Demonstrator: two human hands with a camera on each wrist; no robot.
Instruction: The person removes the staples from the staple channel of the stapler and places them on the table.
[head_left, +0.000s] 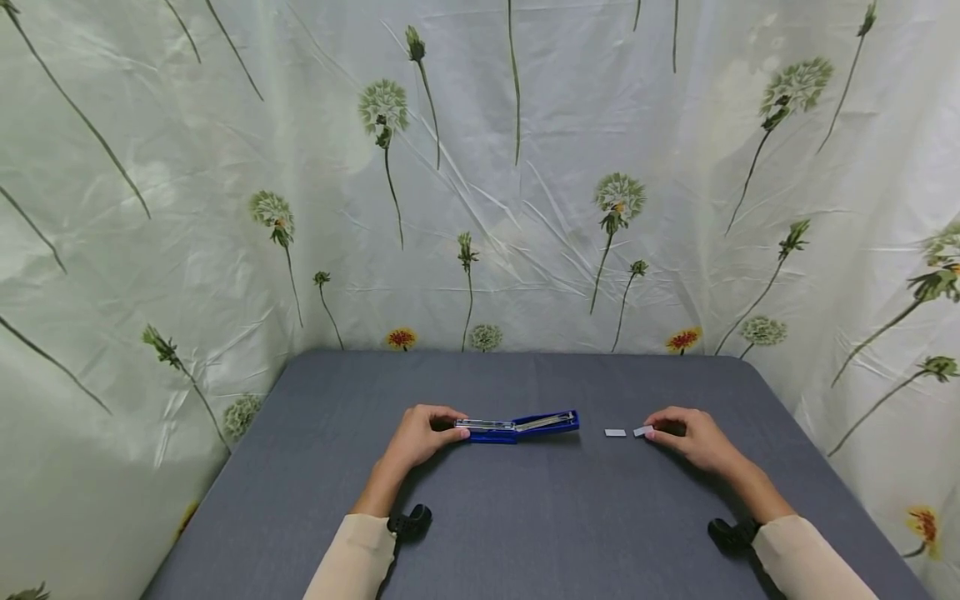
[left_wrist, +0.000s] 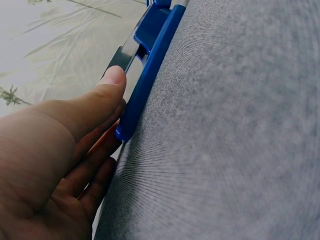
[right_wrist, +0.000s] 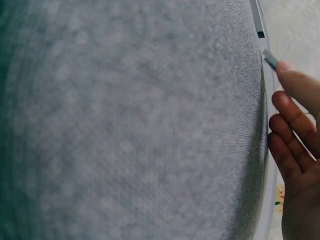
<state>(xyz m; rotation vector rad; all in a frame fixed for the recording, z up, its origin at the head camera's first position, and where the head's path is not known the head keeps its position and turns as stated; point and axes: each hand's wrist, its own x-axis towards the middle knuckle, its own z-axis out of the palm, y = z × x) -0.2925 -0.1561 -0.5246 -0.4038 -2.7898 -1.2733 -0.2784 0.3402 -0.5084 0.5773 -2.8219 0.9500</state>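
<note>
A blue stapler (head_left: 491, 433) lies on the table with its top swung wide away from its base, the metal staple channel showing. My left hand (head_left: 422, 435) grips its left end between thumb and fingers; in the left wrist view the thumb (left_wrist: 115, 76) presses against the side of the stapler (left_wrist: 150, 75). On the right, my right hand (head_left: 693, 437) pinches a short silvery staple strip (head_left: 642, 431) just above the table. A second staple strip (head_left: 615, 433) lies flat between that hand and the stapler. The right wrist view shows the pinched strip (right_wrist: 270, 59) at the fingertips.
A grey cloth covers the table (head_left: 555, 533), whose far edge meets a pale curtain (head_left: 525, 208) printed with dandelions. Black bands with dark camera mounts (head_left: 411, 523) sit on both wrists.
</note>
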